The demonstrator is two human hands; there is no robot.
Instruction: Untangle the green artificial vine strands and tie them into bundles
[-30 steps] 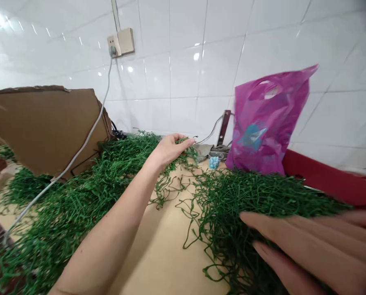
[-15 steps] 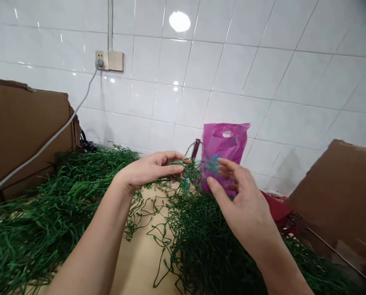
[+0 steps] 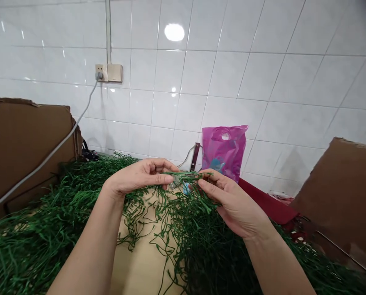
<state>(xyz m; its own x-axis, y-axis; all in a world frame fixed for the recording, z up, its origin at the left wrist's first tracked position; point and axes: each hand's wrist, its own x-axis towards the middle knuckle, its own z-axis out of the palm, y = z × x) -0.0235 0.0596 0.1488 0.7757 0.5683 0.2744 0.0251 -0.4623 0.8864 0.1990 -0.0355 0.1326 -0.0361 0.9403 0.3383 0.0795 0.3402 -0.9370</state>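
A small bundle of green cords [image 3: 185, 177] stretches between my two hands above the table. My left hand [image 3: 146, 175] pinches its left end between thumb and fingers. At the other end, my right hand [image 3: 224, 190] grips the cords with thumb and fingertips, and some loose ends hang below. Under my hands lies a dark heap of green cords [image 3: 213, 246] with knotted-looking tips. Another large pile of green cords [image 3: 47, 221] spreads out to the left. Scattered single strands lie on the tan tabletop [image 3: 133, 270] between the two heaps.
A purple plastic bag [image 3: 224, 147] stands against the tiled wall behind my right hand. Cardboard boxes flank the table, one at left [image 3: 26, 143] and one at right [image 3: 345, 192]. A grey cable [image 3: 60, 143] runs down from the wall socket [image 3: 99, 73]. Dark red material [image 3: 269, 203] lies at right.
My right hand was apart with open fingers and has moved left to take hold of the cords. My left hand keeps its pinch. The view has tilted up slightly.
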